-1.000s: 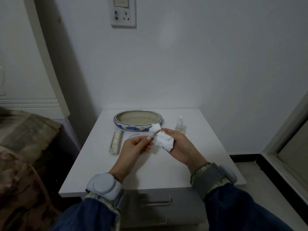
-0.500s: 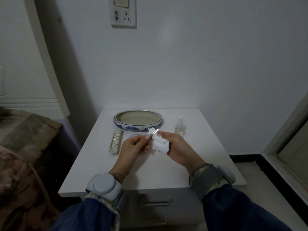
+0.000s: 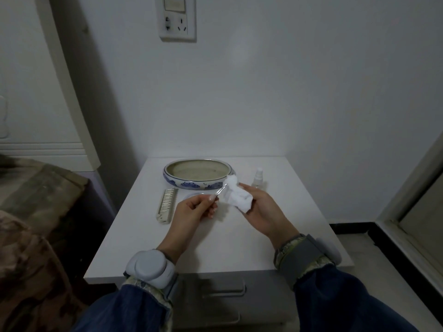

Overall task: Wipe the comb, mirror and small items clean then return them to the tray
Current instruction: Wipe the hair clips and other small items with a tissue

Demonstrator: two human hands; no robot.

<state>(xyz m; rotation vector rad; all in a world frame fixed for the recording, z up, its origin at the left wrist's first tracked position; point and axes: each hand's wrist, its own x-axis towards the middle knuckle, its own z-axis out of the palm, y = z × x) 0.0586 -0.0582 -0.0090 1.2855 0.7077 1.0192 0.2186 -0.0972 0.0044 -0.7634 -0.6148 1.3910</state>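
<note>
White bedside cabinet (image 3: pixel 239 240): taken as the landmark; a flat top is shown, with 1 drawer handle (image 3: pixel 224 291) seen on its front below the near edge.

Oval tray (image 3: pixel 191 184), blue-and-white glazed: set on the cabinet top toward the far edge, left of centre; its hollow is seen bare.

Comb (image 3: pixel 167 205), pale and ridged: laid flat on the cabinet top, just in front of the tray's left end, lengthwise toward the near edge.

Mirror (image 3: pixel 191 196), round and pale: laid flat on the cabinet top just in front of the tray and right of the comb; it is largely hidden by the left hand.

Right hand (image 3: pixel 261 212): held above the middle of the cabinet top, fingers curled round a crumpled white tissue (image 3: pixel 237 196).

Left hand (image 3: pixel 191 213): held above the cabinet top beside the right hand; thumb and forefinger are pinched on a thin metal tool (image 3: pixel 221 190), possibly tweezers, whose far tip is laid against the tissue.

Spray bottle (image 3: pixel 259 178), small and clear: stood upright on the cabinet top, right of the tray, partly behind the right hand.

Wall socket (image 3: pixel 177 19): mounted on the wall above the cabinet.
</note>
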